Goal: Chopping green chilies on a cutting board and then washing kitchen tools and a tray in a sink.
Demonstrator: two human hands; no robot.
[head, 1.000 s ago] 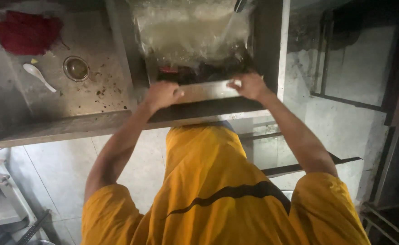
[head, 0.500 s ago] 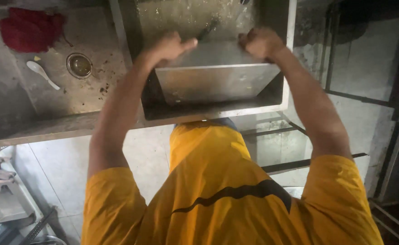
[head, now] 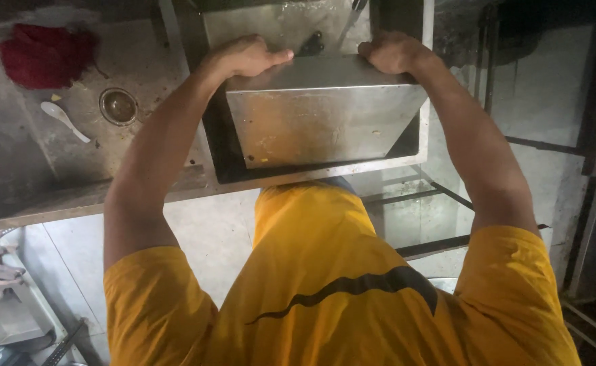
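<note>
Steel pan now tipped further up, both hands.

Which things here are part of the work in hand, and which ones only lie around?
In hand:
- steel container, tilted in the sink basin
- left hand and right hand gripping its upper edge

Lying about:
- red cloth
- white spoon
- drain

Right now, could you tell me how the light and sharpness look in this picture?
Head view: dim overall; the steel container catches a soft sheen on its front wall; left hand and right hand grip its top edge, fairly sharp; the red cloth and right-hand corner sit in shadow; straight edges bow from the wide lens.
</note>
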